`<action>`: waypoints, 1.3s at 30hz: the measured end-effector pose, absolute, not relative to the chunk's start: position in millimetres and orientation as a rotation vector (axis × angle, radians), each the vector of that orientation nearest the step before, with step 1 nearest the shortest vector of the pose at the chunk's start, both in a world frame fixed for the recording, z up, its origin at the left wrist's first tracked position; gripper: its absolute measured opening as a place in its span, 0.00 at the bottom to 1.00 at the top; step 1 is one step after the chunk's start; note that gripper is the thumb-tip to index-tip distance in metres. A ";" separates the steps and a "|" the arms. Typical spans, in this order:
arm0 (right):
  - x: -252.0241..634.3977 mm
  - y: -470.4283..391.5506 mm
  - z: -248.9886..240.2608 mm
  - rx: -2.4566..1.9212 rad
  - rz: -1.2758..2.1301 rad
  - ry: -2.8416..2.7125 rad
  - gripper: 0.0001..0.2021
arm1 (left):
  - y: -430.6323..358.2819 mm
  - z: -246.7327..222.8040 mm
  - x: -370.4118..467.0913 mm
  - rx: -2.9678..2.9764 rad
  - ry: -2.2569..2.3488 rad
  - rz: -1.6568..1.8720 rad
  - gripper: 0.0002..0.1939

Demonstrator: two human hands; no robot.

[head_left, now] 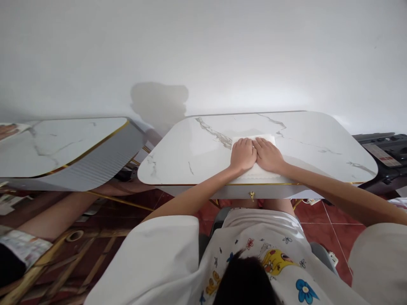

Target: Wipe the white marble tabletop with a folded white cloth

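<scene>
A white square sheet, a napkin or thin cloth (259,172), lies on the marble-patterned white tabletop (171,156) in front of me. My left hand (243,155) rests palm down on its left half. Beside it, my right hand (269,155) lies palm down on the right half, with the fingertips of the two hands close together or touching. The fingers of both hands are laid out flat, slightly bent, and pressed on the sheet. What is beneath the palms is hidden.
A small gold drawer knob (252,195) is on the table's front. Another marble-patterned table (73,144) stands to the left, where another person's legs (63,207) and a bamboo chair (85,250) show. A black object (389,156) sits at the right. The white wall (222,51) is behind.
</scene>
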State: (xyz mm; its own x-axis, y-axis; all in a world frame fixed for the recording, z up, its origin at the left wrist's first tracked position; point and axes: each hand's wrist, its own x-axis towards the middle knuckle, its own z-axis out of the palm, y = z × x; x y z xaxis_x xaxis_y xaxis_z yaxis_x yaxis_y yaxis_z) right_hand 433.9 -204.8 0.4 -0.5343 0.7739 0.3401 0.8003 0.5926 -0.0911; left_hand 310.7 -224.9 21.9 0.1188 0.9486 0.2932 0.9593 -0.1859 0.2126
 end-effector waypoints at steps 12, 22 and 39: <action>489.3 -218.9 -4.7 -1.337 -0.134 -2.413 0.25 | -229.6 18.5 357.4 -2.436 -1.841 -0.620 0.10; 489.1 -155.9 5.1 -1.370 -0.046 -2.413 0.24 | -164.7 19.0 361.0 -2.419 -1.886 -0.686 0.11; 469.6 -8.1 14.7 -1.434 0.148 -2.318 0.24 | -18.5 17.2 347.9 -2.306 -2.006 -0.835 0.13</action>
State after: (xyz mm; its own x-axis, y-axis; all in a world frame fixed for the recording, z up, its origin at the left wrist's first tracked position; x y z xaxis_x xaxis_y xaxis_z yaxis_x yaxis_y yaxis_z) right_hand 469.6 -8.1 14.7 -0.3879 0.8765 0.2851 0.8330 0.4658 -0.2986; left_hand 347.9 -18.5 17.2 0.0597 0.9284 0.3667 0.9143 -0.1983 0.3532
